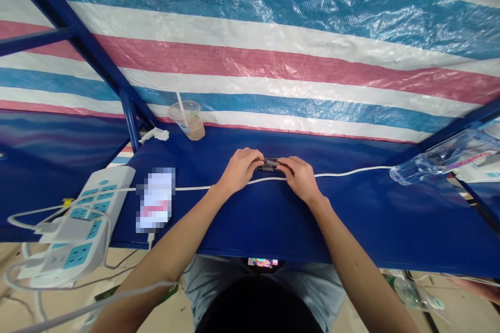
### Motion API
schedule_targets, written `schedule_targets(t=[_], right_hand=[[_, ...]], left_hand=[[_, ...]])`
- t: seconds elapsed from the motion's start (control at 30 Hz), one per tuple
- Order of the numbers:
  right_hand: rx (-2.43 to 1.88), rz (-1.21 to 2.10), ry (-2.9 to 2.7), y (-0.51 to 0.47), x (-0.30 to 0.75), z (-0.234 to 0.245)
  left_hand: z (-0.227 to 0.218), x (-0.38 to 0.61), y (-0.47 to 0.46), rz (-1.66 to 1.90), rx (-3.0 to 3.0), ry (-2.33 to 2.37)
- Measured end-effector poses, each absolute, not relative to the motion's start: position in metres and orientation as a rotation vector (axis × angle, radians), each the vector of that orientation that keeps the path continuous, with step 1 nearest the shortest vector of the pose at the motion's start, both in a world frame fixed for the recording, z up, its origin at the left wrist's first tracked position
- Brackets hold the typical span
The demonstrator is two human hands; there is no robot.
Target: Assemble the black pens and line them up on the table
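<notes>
A small bundle of slim dark grey pieces (269, 164) is at the middle of the blue tabletop (258, 223), too small to name exactly. My left hand (240, 170) pinches its left end between thumb and fingers. At its right end, my right hand (300, 176) grips it with the fingertips pressed together. Both palms face down close to the surface. A white cable (344, 173) runs across the table just in front of the pieces and passes beneath my hands.
To the left lie a white power strip (124, 177) with plugs and a blurred phone (158, 197) on a cable. Farther back stand a plastic cup with straw (192, 124) and a crumpled tissue (158, 134). A clear bottle (433, 158) lies right. Striped sheeting (273, 57) hangs behind.
</notes>
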State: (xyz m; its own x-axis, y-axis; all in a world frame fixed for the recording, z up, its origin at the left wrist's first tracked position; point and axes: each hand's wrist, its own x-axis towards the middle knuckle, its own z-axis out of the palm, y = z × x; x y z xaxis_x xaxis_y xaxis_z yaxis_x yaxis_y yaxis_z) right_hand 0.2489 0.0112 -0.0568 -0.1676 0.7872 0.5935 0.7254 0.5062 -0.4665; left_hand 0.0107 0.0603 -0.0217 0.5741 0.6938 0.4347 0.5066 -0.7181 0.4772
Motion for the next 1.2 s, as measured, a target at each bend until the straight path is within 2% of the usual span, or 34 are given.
schedule_targets(t=[0.27,1.2], right_hand=[[-1.231,0.105,-1.903,0.0113,0.2477,-0.0556],[-1.241,0.150,-1.878,0.0115,0.2504,-0.0556]], left_hand=[[-0.0193,0.0116,0.0598,0.786,2.527,1.021],[-0.0193,0.0121,0.0592,0.852,2.465,1.085]])
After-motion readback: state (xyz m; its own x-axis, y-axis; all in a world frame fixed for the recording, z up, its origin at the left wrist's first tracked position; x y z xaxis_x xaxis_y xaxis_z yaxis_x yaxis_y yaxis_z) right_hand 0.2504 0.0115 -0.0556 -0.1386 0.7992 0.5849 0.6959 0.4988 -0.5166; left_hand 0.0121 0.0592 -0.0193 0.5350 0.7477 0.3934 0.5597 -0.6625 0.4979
